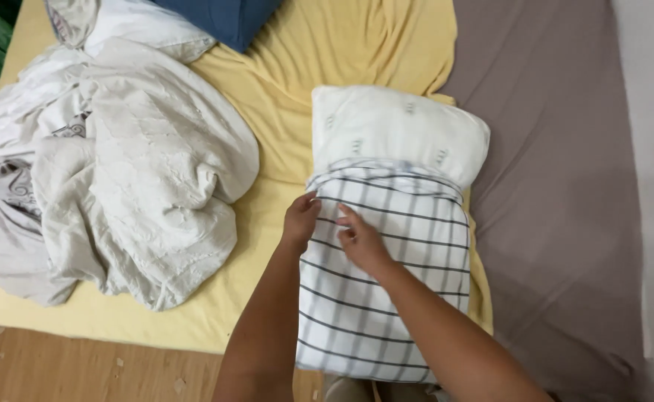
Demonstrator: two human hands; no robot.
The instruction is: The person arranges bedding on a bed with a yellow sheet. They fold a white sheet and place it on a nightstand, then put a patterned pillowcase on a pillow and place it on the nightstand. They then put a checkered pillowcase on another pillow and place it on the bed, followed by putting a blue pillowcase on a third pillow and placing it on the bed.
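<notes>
Head view, one frame, entries placed relative to the pillow.

1. Pillow (398,130): white, lying lengthwise on the bed, its far end bare. I log it as the landmark.
2. Pillowcase (386,298): white with dark grey check lines, drawn over the near part of the pillow. Its open edge crosses the pillow just past the hands; the far end sticks out uncovered.
3. Left hand (301,219): at the near-left edge of the pillow, on the pillowcase close to its open edge. Fingers curled together onto the cloth; I cannot tell whether they pinch it or only press it.
4. Right hand (360,240): just beside the left hand, lying on the striped cloth on top of the pillow. Fingers lie close together, flat on the fabric, nothing clamped that I can see.
5. Yellow sheet (282,89): under and left of the pillow, rumpled, spreading to the bed's near edge.
6. Crumpled blanket (126,179): pale off-white, heaped well left of the pillow on the yellow sheet.
7. Blue cushion (223,18): beyond the pillow, up and to the left, at the frame's top.
8. Grey sheet (558,186): right of the pillow, fairly smooth.
9. Wooden floor (81,368): nearer than the pillow, lower left, with small scraps on it.
</notes>
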